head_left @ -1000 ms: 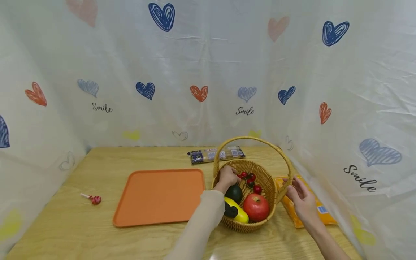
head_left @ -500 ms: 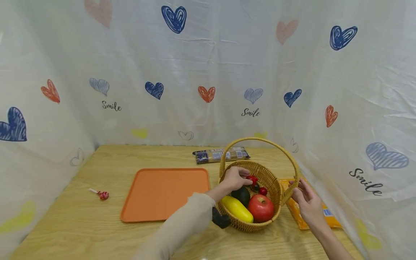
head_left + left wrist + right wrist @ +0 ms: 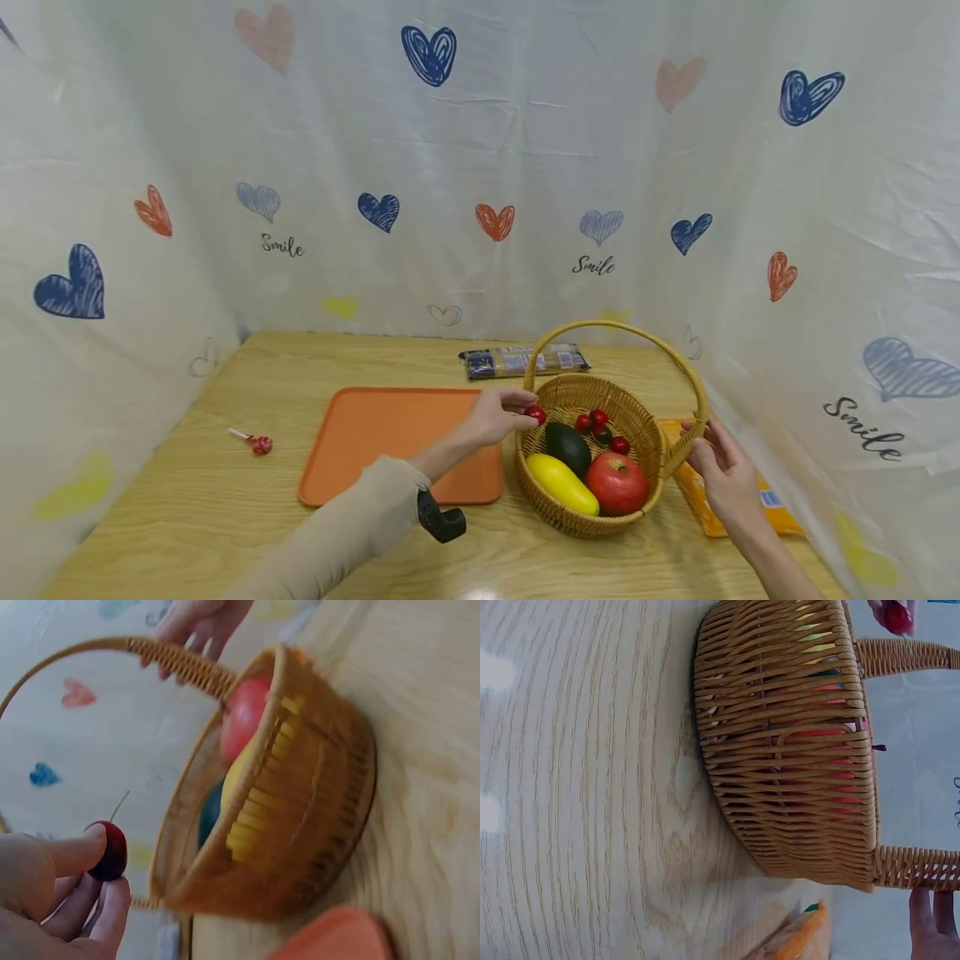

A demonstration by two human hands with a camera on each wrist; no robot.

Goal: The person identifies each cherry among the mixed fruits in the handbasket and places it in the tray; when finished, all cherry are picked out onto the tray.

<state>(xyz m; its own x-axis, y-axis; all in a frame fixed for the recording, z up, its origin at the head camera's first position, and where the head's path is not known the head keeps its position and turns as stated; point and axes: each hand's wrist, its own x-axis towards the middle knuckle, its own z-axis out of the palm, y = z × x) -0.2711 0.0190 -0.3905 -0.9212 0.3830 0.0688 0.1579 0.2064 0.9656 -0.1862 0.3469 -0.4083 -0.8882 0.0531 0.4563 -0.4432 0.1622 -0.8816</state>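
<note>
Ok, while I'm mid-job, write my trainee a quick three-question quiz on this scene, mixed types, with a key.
1. What does the left hand pinch?
2. True or false: the lollipop lies on the table, outside the basket.
3. Fill in the blank: the right hand holds the basket by its ____.

Key:
1. A red cherry with its stem.
2. True.
3. Handle.

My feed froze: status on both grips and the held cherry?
Left grip: pinching cherry, near basket. Right grip: holding basket handle. Nothing visibly blocking cherry.
</note>
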